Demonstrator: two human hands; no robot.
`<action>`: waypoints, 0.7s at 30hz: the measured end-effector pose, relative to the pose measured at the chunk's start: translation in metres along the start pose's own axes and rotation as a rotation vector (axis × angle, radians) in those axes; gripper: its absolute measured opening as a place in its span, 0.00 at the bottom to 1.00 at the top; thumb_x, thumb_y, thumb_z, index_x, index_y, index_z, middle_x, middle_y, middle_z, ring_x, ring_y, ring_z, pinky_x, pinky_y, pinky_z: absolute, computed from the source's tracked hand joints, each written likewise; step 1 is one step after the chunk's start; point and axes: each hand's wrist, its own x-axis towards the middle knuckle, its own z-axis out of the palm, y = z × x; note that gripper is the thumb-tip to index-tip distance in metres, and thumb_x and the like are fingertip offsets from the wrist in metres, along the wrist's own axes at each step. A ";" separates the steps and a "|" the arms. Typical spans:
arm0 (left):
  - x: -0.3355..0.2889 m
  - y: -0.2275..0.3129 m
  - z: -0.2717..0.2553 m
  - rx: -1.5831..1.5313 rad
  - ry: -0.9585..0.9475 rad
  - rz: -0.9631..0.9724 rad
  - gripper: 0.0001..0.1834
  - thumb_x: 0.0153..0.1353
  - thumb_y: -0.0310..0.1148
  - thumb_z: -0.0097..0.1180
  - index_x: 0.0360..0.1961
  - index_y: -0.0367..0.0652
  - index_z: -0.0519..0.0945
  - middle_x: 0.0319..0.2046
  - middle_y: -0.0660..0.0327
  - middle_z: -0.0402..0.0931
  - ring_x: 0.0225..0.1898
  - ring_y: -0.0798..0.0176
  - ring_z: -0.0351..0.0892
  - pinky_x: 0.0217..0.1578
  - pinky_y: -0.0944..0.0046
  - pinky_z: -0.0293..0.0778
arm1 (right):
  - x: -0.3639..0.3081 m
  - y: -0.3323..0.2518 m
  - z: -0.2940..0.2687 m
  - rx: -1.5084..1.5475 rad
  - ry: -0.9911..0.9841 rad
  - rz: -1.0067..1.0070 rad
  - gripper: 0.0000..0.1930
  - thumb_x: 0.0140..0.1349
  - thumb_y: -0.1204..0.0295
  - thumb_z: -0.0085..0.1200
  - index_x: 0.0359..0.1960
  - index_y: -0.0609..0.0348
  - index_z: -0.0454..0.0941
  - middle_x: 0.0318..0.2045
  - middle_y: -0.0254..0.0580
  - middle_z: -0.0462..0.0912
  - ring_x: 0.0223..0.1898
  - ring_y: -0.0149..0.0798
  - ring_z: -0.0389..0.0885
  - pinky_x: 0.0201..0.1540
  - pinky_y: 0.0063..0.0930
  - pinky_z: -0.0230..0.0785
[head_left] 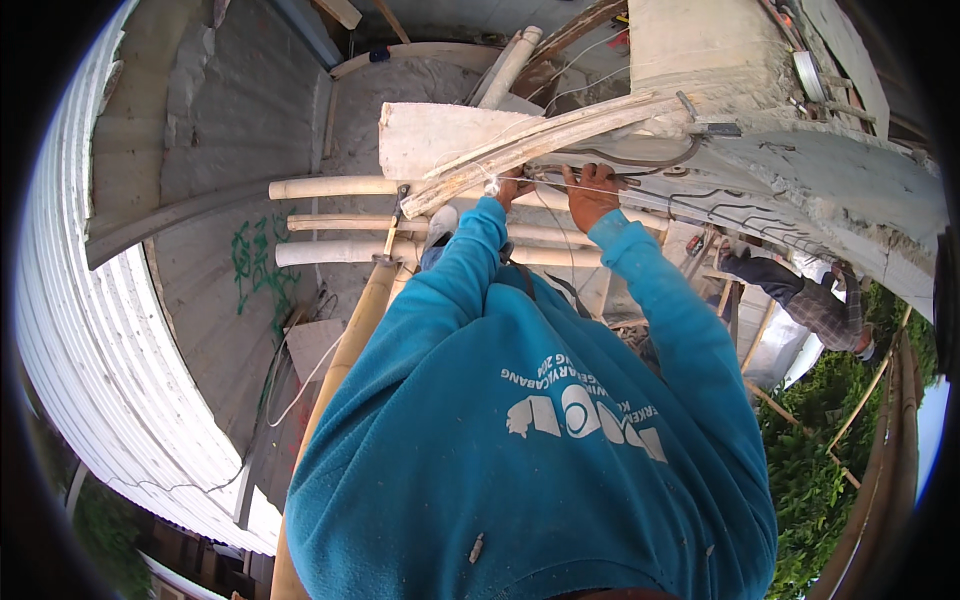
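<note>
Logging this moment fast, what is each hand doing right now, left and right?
Left hand: closed around thin wire at the wooden plank.
Right hand: fingers curled on the same wire, under the concrete beam.

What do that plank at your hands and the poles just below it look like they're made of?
The plank looks like rough sawn wood: pale, splintered grain, smeared with grey cement. The poles seem to be bamboo, round, pale tan and dusty, though joints are hard to make out. Both hands, left hand and right hand, are on thin wire.
</note>
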 end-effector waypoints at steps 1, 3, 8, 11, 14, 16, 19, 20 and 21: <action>0.002 0.000 -0.002 -0.013 -0.018 -0.002 0.21 0.62 0.30 0.56 0.47 0.19 0.70 0.45 0.41 0.73 0.42 0.46 0.80 0.39 0.57 0.87 | 0.002 0.001 0.002 -0.002 0.024 -0.028 0.23 0.65 0.66 0.40 0.63 0.40 0.67 0.49 0.51 0.72 0.53 0.57 0.66 0.44 0.66 0.62; 0.012 -0.009 -0.007 -0.031 0.001 0.013 0.19 0.62 0.30 0.56 0.45 0.21 0.71 0.44 0.42 0.74 0.41 0.47 0.80 0.39 0.58 0.87 | 0.008 0.004 0.009 -0.004 0.072 -0.083 0.23 0.63 0.68 0.41 0.62 0.41 0.68 0.44 0.49 0.75 0.48 0.50 0.71 0.39 0.54 0.64; 0.019 -0.012 -0.007 -0.045 0.029 -0.009 0.17 0.62 0.30 0.55 0.43 0.23 0.73 0.42 0.44 0.75 0.40 0.49 0.81 0.38 0.58 0.87 | 0.008 0.006 0.015 -0.136 0.103 -0.172 0.17 0.61 0.70 0.43 0.52 0.54 0.74 0.32 0.39 0.79 0.37 0.41 0.77 0.38 0.43 0.63; 0.024 -0.014 -0.013 -0.021 -0.033 0.000 0.16 0.62 0.30 0.55 0.43 0.24 0.74 0.41 0.44 0.76 0.40 0.49 0.81 0.38 0.58 0.87 | 0.004 0.010 0.028 -0.020 0.181 -0.183 0.14 0.59 0.71 0.45 0.46 0.58 0.75 0.29 0.40 0.80 0.33 0.41 0.79 0.34 0.38 0.67; 0.021 -0.012 -0.008 -0.016 -0.012 0.019 0.15 0.62 0.29 0.55 0.41 0.23 0.73 0.40 0.44 0.77 0.37 0.49 0.82 0.36 0.57 0.87 | 0.004 0.015 0.041 0.157 0.127 -0.205 0.12 0.59 0.70 0.45 0.41 0.60 0.76 0.30 0.45 0.81 0.34 0.45 0.81 0.32 0.39 0.72; 0.022 -0.013 -0.008 -0.038 0.028 0.020 0.15 0.61 0.28 0.56 0.41 0.22 0.72 0.39 0.43 0.77 0.36 0.48 0.83 0.34 0.56 0.87 | 0.005 0.021 0.046 0.279 0.044 -0.216 0.11 0.61 0.69 0.45 0.39 0.61 0.75 0.31 0.49 0.81 0.36 0.50 0.81 0.34 0.44 0.73; 0.013 -0.006 0.005 -0.083 0.078 0.004 0.16 0.60 0.26 0.58 0.40 0.21 0.70 0.38 0.41 0.76 0.34 0.47 0.83 0.32 0.54 0.87 | 0.005 0.030 0.049 0.458 -0.074 -0.223 0.13 0.65 0.64 0.45 0.38 0.63 0.75 0.32 0.56 0.81 0.38 0.57 0.80 0.41 0.50 0.72; 0.010 -0.005 0.009 -0.081 0.089 0.008 0.17 0.59 0.25 0.58 0.40 0.20 0.69 0.38 0.40 0.76 0.33 0.46 0.83 0.31 0.53 0.87 | 0.006 0.035 0.049 0.501 -0.105 -0.232 0.15 0.66 0.63 0.44 0.38 0.63 0.75 0.32 0.57 0.81 0.39 0.58 0.79 0.41 0.51 0.71; 0.007 -0.004 0.012 -0.077 0.102 0.012 0.17 0.58 0.24 0.59 0.40 0.20 0.68 0.38 0.39 0.76 0.33 0.45 0.83 0.31 0.52 0.87 | 0.006 0.038 0.049 0.544 -0.136 -0.239 0.16 0.67 0.61 0.44 0.39 0.64 0.74 0.31 0.59 0.80 0.39 0.60 0.79 0.42 0.51 0.71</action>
